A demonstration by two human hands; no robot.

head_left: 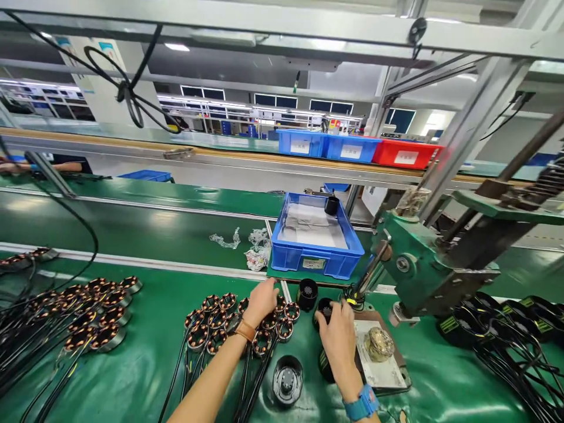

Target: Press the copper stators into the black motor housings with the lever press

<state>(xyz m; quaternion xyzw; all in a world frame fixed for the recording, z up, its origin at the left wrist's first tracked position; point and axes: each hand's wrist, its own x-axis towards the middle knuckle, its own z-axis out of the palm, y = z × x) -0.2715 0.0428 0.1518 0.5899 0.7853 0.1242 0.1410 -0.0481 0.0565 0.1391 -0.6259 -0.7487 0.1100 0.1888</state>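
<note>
My right hand (338, 329) has thumb and fingers around the rim of a black motor housing (325, 305) on the green mat. Another black housing (307, 294) stands just left of it. Partly under my right wrist is a further black housing (325, 365). My left hand (262, 302) is above the right part of a cluster of copper-wound stators (217, 319), its fingers curled; whatever they hold, if anything, is hidden. In front, between my forearms, an open black housing (287, 380) shows its grey inside.
A green press (408, 258) stands at the right, with a golden lump (379, 344) on its base plate. Cabled black housings (467, 323) lie beyond it. A blue bin (315, 258) sits behind my hands, beside crumpled plastic (258, 252). More stators (106, 335) lie left.
</note>
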